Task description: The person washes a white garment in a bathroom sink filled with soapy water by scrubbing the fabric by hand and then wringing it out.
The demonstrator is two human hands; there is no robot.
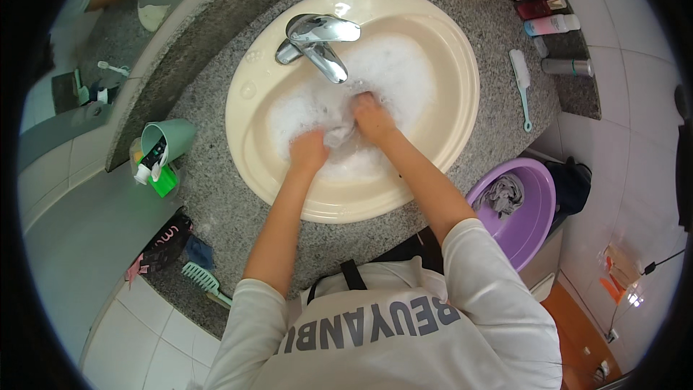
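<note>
Both my hands are down in the foamy water (393, 65) of an oval cream sink (462, 90). A pale wet cloth (338, 134) shows between them, mostly under suds, so its kind cannot be made out. My left hand (309, 150) is closed on the cloth's left side, its fingertips hidden by foam. On the other side, a little farther away, my right hand (372, 120) curls closed at the cloth, fingers partly under water. Above them juts a chrome faucet (321, 40) with a single lever.
Right of the sink lies a white brush with a teal handle (522, 90); bottles (541, 9) line the wall. A purple basin (538, 224) holds a grey cloth (503, 195). To the left are a tipped green cup (177, 137) and a mint comb (206, 279).
</note>
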